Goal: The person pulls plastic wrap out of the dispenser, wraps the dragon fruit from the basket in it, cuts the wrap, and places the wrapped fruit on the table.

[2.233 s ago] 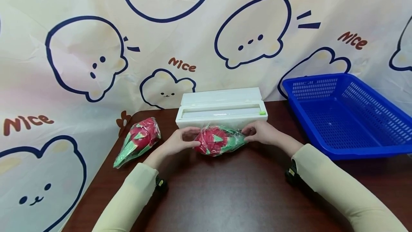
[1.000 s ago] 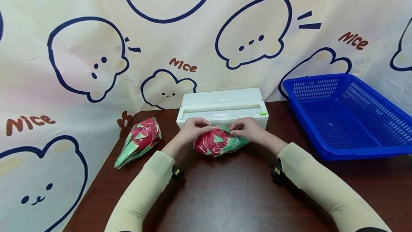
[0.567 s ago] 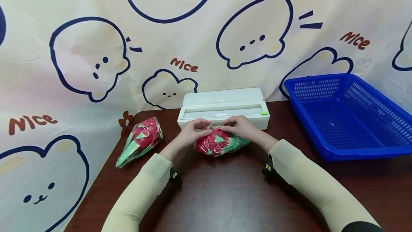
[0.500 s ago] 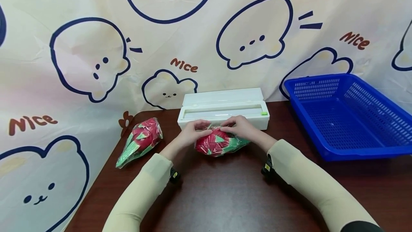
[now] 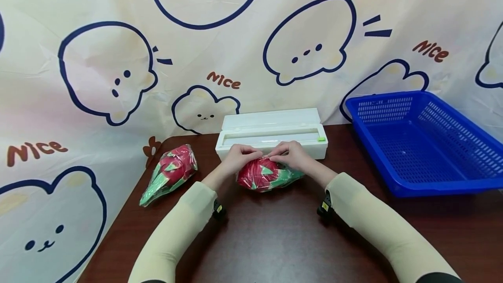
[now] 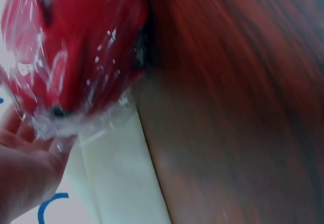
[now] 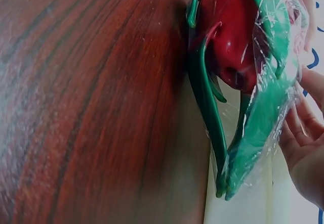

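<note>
A dragon fruit [image 5: 259,177], red with green leaf tips, lies on the table in clear cling film [image 7: 276,77]. My left hand [image 5: 237,159] pinches the film along the fruit's far upper side. Close beside it, my right hand [image 5: 295,157] pinches the film too, the two sets of fingertips nearly meeting. Loose film bunches below the fruit in the left wrist view, near the left hand's fingers. The right wrist view shows the long green tips under the film, with the right hand's fingers behind them. Part of the fingertips is hidden behind the fruit.
A white cling film dispenser [image 5: 271,119] stands lid up directly behind the fruit, against the patterned backdrop. At left lies a second wrapped dragon fruit [image 5: 173,167]. A blue plastic basket [image 5: 452,184] sits at right on the dark wooden table [image 5: 275,239].
Both hands have moved from the fruit's two ends up to its far upper side and closer together, the right hand travelling left. The fruit stays in about the same place.
</note>
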### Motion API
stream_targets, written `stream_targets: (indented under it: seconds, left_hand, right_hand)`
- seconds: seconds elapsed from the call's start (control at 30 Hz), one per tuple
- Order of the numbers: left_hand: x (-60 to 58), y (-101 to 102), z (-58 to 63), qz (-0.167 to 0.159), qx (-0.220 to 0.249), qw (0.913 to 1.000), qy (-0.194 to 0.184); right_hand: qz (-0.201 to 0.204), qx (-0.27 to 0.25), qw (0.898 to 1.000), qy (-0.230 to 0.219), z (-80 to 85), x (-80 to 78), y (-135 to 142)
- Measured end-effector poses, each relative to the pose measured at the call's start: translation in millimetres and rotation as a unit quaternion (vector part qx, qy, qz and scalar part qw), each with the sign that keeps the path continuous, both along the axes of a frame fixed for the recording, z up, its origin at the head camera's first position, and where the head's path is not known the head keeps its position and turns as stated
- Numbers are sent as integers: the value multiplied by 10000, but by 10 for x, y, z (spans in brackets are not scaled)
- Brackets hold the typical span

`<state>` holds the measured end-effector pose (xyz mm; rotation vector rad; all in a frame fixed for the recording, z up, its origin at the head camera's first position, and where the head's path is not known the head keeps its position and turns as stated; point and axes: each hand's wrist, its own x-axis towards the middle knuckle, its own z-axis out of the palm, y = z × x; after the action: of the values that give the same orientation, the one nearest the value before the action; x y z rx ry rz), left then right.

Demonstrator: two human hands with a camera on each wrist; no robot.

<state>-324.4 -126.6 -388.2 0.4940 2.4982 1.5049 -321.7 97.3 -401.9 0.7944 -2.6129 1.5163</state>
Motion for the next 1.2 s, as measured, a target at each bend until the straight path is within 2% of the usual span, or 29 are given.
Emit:
stream_targets:
  seconds: [0.13, 0.27, 0.5, 0.6, 0.67, 0.73, 0.8, 0.87, 0.93, 1.07, 1.2]
  left_hand:
    - [10, 49, 13, 200, 72, 9998, 43]
    - [22, 52, 9, 237, 116, 9997, 19]
    - [95, -99, 17, -101, 272, 9994, 199]
    - [145, -183, 32, -461, 11, 9975, 542]
    - [173, -227, 30, -795, -352, 9912, 1000]
    - [190, -249, 18, -1086, -783, 9791, 1533]
    - [199, -249, 16, -1281, -1140, 9669, 1889]
    - [199, -234, 28, -1338, -1421, 9591, 2048]
    - [194, -213, 51, -1301, -1591, 9586, 1969]
    - [161, -167, 110, -1180, -1636, 9671, 1549]
    - [139, -171, 116, -1131, -1500, 9733, 1316]
  right_hand:
    - [38, -35, 10000, -52, 5, 18, 24]
    - [108, 191, 9998, 42, 0, 33, 55]
    - [78, 391, 9986, 337, -4, 82, 158]
    - [65, 504, 9974, 507, 15, 117, 193]
    - [65, 644, 9964, 553, 21, 138, 204]
    - [76, 797, 9952, 564, 14, 152, 212]
    - [117, 909, 9943, 551, 0, 161, 221]
    - [176, 931, 9941, 534, -13, 167, 229]
    - [234, 918, 9941, 531, -26, 170, 236]
    - [376, 895, 9938, 538, -47, 170, 242]
    - [581, 988, 9916, 598, -70, 180, 270]
